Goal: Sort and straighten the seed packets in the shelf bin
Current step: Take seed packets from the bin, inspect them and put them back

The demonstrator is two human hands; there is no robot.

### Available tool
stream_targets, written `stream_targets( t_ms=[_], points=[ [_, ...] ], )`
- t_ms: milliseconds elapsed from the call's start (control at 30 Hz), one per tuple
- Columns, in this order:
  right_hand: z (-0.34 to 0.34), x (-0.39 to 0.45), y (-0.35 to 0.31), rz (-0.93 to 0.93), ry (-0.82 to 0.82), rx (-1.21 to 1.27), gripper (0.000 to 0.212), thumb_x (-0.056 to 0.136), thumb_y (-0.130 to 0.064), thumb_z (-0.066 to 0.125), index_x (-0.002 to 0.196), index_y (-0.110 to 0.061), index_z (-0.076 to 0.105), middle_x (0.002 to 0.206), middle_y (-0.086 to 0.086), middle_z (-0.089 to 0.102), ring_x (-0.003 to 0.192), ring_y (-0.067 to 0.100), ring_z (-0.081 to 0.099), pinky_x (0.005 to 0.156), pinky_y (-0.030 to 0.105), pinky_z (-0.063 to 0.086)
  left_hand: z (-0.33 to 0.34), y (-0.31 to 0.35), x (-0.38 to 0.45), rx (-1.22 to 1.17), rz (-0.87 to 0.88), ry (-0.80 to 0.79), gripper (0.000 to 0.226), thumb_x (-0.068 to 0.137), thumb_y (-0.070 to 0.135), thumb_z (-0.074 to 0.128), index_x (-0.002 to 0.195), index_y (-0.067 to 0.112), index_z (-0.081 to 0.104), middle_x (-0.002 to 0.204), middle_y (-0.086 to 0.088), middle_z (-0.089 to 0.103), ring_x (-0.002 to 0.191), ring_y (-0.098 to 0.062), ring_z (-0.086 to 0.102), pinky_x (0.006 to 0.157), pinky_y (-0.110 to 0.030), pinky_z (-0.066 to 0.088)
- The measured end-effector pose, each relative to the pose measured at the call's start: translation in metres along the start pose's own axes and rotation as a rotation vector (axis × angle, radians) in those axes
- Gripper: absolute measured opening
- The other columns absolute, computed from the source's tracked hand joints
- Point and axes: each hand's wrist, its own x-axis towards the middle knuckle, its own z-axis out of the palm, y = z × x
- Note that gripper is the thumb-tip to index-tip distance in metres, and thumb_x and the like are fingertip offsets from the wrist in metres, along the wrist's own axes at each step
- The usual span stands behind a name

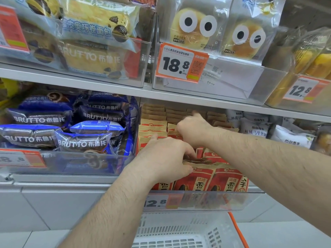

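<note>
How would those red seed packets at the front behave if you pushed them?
The red seed packets look like soft paper pouches, so probably light and bendy. Standing on edge in the clear bin, they would likely lean or topple in a row.

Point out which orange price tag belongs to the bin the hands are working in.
The 12.8 tag on the clear front of the seed packet bin, below the left hand; the other tags hang on neighbouring bins.

Materials and finishes we record on the shelf

We note red-and-tan matt paper seed packets (pixel 200 178) in a clear, glossy plastic shelf bin (pixel 206 201); shiny blue plastic-film bread wrappers (pixel 82 140), crinkled and reflective; a smooth grey painted metal shelf edge (pixel 71 79); orange-bordered glossy card price tag (pixel 180 63); and a white perforated matt plastic basket (pixel 188 231) with a smooth orange handle (pixel 238 230).
</note>
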Motion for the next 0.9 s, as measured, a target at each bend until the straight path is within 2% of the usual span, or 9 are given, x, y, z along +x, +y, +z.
stream_targets(
  t_ms=[67,167,333,433,500,600,700,833,900],
  points=[
    [0.003,0.003,-0.001,-0.012,-0.017,-0.006,0.006,0.089,-0.025,0.064,0.088,-0.021,0.06,0.089,-0.002,0.063,0.099,0.02,0.058,0.112,0.05,0.029,0.001,0.0,0.0,0.001,0.001,0.008,0.039,0.094,0.045,0.06,0.133,0.043,0.057,0.135,0.019,0.061,0.131,-0.007,0.048,0.122,-0.056,0.013],
    [0.004,0.007,0.001,0.015,-0.035,0.011,0.01,0.089,-0.022,0.064,0.086,-0.021,0.055,0.091,-0.001,0.06,0.095,0.019,0.056,0.111,0.05,0.032,0.001,-0.001,0.0,-0.002,0.001,0.007,0.042,0.094,0.046,0.06,0.136,0.043,0.054,0.136,0.019,0.06,0.132,-0.007,0.047,0.122,-0.056,0.011],
    [0.0,0.007,0.007,-0.005,-0.108,0.135,0.016,0.084,-0.028,0.07,0.089,-0.017,0.058,0.091,0.0,0.059,0.088,0.02,0.056,0.087,0.039,0.049,0.0,-0.002,-0.002,-0.02,0.001,0.007,0.045,0.094,0.046,0.06,0.138,0.042,0.052,0.138,0.02,0.058,0.135,-0.006,0.044,0.124,-0.054,0.004],
    [-0.001,0.005,0.015,0.014,-0.031,0.265,0.027,0.084,-0.042,0.07,0.096,-0.019,0.061,0.09,-0.005,0.059,0.087,0.017,0.057,0.08,0.036,0.054,0.0,-0.003,-0.003,-0.025,0.003,0.006,0.045,0.094,0.046,0.061,0.137,0.043,0.052,0.14,0.019,0.057,0.136,-0.007,0.043,0.124,-0.053,0.004],
    [0.002,0.005,0.021,0.058,0.018,0.32,0.029,0.086,-0.048,0.068,0.086,-0.02,0.06,0.083,-0.006,0.059,0.081,0.015,0.057,0.072,0.033,0.054,-0.001,-0.003,-0.003,-0.023,-0.002,0.005,0.046,0.093,0.047,0.061,0.138,0.044,0.052,0.142,0.018,0.055,0.137,-0.008,0.042,0.124,-0.052,0.004],
    [0.008,0.003,0.022,0.104,0.014,0.342,0.037,0.089,-0.049,0.065,0.066,-0.024,0.05,0.068,-0.006,0.054,0.066,0.012,0.053,0.058,0.027,0.042,-0.002,-0.002,-0.003,-0.019,-0.007,-0.003,0.047,0.093,0.047,0.061,0.138,0.044,0.051,0.143,0.017,0.055,0.137,-0.009,0.042,0.125,-0.051,0.005],
    [0.008,0.001,0.02,0.122,0.015,0.345,0.034,0.088,-0.05,0.066,0.071,-0.023,0.053,0.072,-0.006,0.055,0.07,0.013,0.054,0.062,0.028,0.044,-0.002,-0.002,-0.004,-0.027,-0.014,-0.009,0.047,0.092,0.048,0.062,0.138,0.044,0.051,0.143,0.017,0.054,0.137,-0.009,0.043,0.125,-0.051,0.004],
    [-0.005,-0.01,0.028,0.155,0.093,0.392,0.034,0.085,-0.054,0.068,0.102,-0.025,0.064,0.095,-0.006,0.062,0.09,0.016,0.057,0.083,0.036,0.052,-0.003,-0.001,-0.006,-0.034,-0.021,-0.015,0.048,0.092,0.048,0.062,0.138,0.044,0.051,0.143,0.018,0.054,0.138,-0.008,0.042,0.125,-0.051,0.003],
    [-0.013,-0.023,0.032,0.151,0.15,0.535,0.027,0.086,-0.045,0.07,0.103,-0.025,0.065,0.094,-0.009,0.061,0.089,0.013,0.058,0.079,0.029,0.051,-0.004,-0.001,-0.007,-0.039,-0.026,-0.015,0.048,0.092,0.047,0.062,0.139,0.044,0.051,0.142,0.019,0.054,0.138,-0.007,0.041,0.125,-0.05,0.003]
  ],
)
